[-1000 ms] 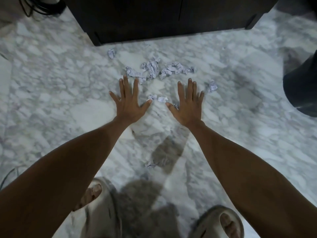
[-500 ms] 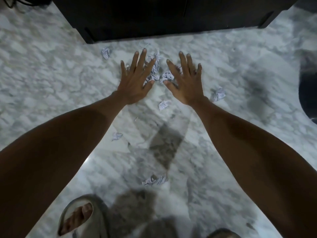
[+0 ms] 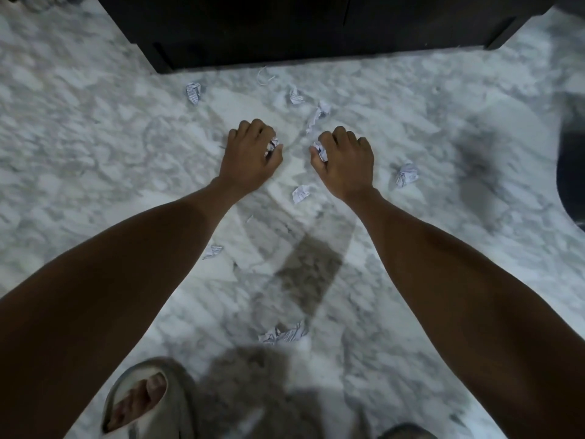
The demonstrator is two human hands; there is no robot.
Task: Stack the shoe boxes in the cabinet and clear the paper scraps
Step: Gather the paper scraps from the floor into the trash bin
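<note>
Crumpled white paper scraps lie scattered on the marble floor (image 3: 95,160). My left hand (image 3: 250,156) is curled into a fist around paper scraps (image 3: 273,144) that peek out by the thumb. My right hand (image 3: 345,160) is likewise closed on paper scraps (image 3: 321,151). Loose scraps remain around the hands: one at the far left (image 3: 193,92), two beyond the hands (image 3: 296,96) (image 3: 320,114), one between the wrists (image 3: 300,193), one to the right (image 3: 406,174), one under my left forearm (image 3: 212,251) and one near my feet (image 3: 283,334). The dark cabinet (image 3: 316,30) stands shut just beyond.
My feet in grey slippers (image 3: 142,403) are at the bottom edge. A dark rounded object (image 3: 574,172) sits at the right edge. No shoe boxes are in view.
Both hands went from flat and spread over the pile to closed fists holding scraps, pulled back toward me. The pile in front of the cabinet has thinned.
</note>
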